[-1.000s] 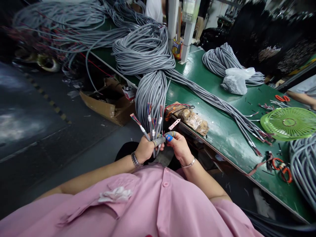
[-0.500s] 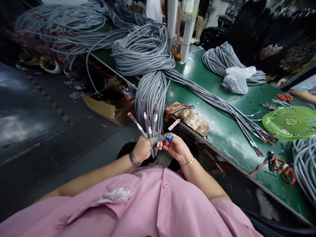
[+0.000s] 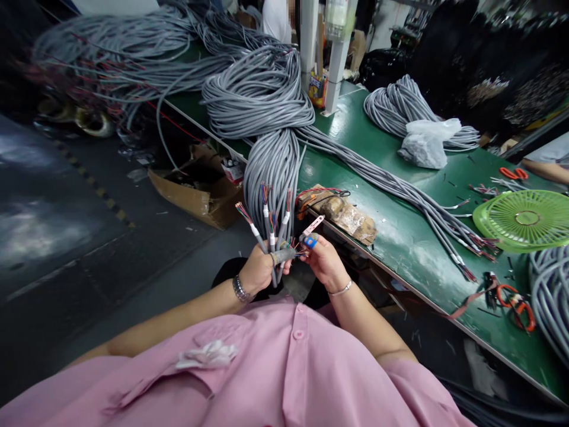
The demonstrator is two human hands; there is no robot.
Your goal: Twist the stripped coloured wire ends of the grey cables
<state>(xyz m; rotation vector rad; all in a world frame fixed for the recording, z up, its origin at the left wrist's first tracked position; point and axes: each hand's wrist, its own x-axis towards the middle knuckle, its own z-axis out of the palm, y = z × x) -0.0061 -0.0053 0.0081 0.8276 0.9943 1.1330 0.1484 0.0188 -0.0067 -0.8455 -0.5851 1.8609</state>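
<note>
My left hand (image 3: pixel 258 270) is closed around several grey cables (image 3: pixel 260 238), whose stripped ends fan upward with white bands and thin coloured wires. Grey wrapping covers its thumb, which lies across the bunch. Some coloured wires (image 3: pixel 299 251) stick out to the right, past that thumb. At their tips is my right hand (image 3: pixel 326 264), finger and thumb pinched together, with blue wrapping on one digit. The fingertips partly hide what is in the pinch. Behind the hands, a large bundle of grey cable (image 3: pixel 273 163) hangs over the table edge.
On the green table (image 3: pixel 351 139) lie a tape-wrapped block (image 3: pixel 349 216), long cables (image 3: pixel 382 178), a plastic bag (image 3: pixel 427 145), a green fan (image 3: pixel 527 218) and orange-handled scissors (image 3: pixel 515 305). A cardboard box (image 3: pixel 191 193) stands below. Another person's arm (image 3: pixel 546 170) shows at right.
My right hand has shifted slightly right, away from my left thumb. Coloured wires now show spread between the two hands. My left hand keeps its hold on the cables.
</note>
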